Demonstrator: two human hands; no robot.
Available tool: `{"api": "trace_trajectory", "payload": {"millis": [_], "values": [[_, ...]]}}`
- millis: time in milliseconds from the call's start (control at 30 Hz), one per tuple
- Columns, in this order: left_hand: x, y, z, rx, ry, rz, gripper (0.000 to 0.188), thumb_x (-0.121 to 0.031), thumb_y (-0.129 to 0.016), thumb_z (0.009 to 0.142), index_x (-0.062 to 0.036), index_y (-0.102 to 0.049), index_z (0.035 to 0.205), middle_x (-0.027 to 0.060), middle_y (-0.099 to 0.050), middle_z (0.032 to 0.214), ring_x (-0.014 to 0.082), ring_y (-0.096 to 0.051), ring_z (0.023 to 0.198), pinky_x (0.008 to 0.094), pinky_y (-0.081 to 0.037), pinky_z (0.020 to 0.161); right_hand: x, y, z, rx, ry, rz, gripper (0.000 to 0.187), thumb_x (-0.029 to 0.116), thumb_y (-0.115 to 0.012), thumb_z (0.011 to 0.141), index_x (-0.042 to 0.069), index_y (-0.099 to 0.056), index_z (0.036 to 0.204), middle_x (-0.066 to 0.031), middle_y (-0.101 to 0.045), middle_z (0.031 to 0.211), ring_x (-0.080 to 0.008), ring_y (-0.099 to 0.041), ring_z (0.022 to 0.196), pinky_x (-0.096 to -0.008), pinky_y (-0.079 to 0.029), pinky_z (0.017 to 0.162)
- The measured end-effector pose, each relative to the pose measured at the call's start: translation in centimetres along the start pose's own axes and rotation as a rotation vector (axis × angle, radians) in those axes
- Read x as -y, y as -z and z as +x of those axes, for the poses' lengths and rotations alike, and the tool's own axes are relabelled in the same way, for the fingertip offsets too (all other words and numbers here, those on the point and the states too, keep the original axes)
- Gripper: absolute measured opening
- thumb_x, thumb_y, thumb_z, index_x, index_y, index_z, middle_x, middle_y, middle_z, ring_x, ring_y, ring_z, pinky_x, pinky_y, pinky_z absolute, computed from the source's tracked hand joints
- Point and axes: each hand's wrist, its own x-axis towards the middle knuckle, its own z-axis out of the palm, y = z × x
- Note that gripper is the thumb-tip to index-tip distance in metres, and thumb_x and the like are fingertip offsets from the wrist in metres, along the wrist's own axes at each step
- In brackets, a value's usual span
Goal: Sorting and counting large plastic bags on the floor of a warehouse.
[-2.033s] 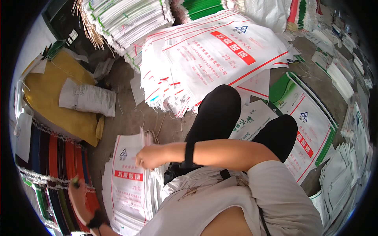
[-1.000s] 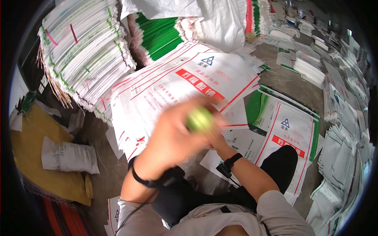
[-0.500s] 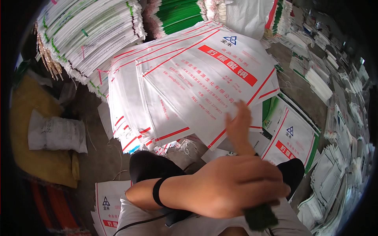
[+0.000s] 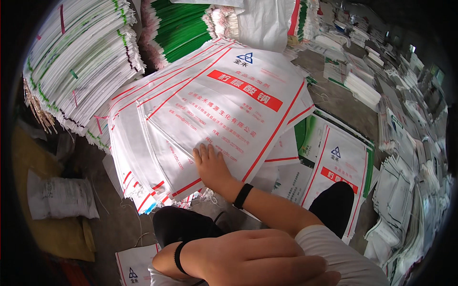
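Observation:
My right hand (image 4: 211,167) lies flat on the top sack of a fanned pile, its fingers stretched toward the far side. This flat white woven sack (image 4: 191,102) has red stripes, red print and a blue emblem. More such sacks show beneath it, their edges offset to the left and right. Low in the picture, close to my lap, my left hand (image 4: 267,260) is closed with its back upward. Its fingers curl downward, and what they hold, if anything, is hidden under the hand. A dark band circles each wrist.
A tall stack of white sacks (image 4: 78,62) stands at the far left, beside a stack of green ones (image 4: 183,31). More printed sacks (image 4: 329,164) lie right of the pile. A white bundle (image 4: 64,196) rests on yellow cloth (image 4: 28,159) at left. Stacked sacks (image 4: 396,190) line the right.
My right hand has moved left and come down flat on the top sack. My left hand is lower; the dark green piece under it no longer shows. The view has shifted right.

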Motion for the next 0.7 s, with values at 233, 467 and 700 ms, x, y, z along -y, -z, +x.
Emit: {"api": "trace_trajectory", "payload": {"millis": [233,467,700], "values": [[-0.5,-0.4,-0.1,0.113,-0.018,0.030,0.024,-0.001,-0.075,0.076,0.0036,-0.071,0.099,0.0129,-0.067,0.091,0.0162,-0.057,0.061,0.0247,-0.046,0.051,-5.1,4.1,2.0,0.181,-0.118,0.426,0.029,0.011,-0.054,0.087,0.001,-0.058,0.114,-0.0181,-0.067,0.103,-0.0344,-0.067,0.094,-0.0469,-0.054,0.069],[-0.8,-3.6,-0.5,0.133,0.108,0.003,0.025,-0.008,-0.076,0.073,0.0008,-0.071,0.097,0.0090,-0.065,0.081,0.0154,-0.055,0.057,0.0254,-0.042,0.045,-9.4,6.6,0.1,0.103,-0.069,0.534,0.025,0.006,-0.055,0.085,0.008,-0.061,0.109,-0.0167,-0.068,0.093,-0.0375,-0.067,0.089,-0.0476,-0.053,0.078],[-1.9,-4.5,1.5,0.364,0.251,0.142,0.021,-0.009,-0.074,0.078,-0.0009,-0.070,0.098,0.0056,-0.062,0.077,0.0136,-0.051,0.055,0.0250,-0.039,0.043,-15.2,7.1,-1.4,0.067,-0.248,0.382,0.028,0.006,-0.056,0.081,0.011,-0.065,0.108,-0.0149,-0.069,0.104,-0.0355,-0.067,0.094,-0.0453,-0.053,0.084]]}}
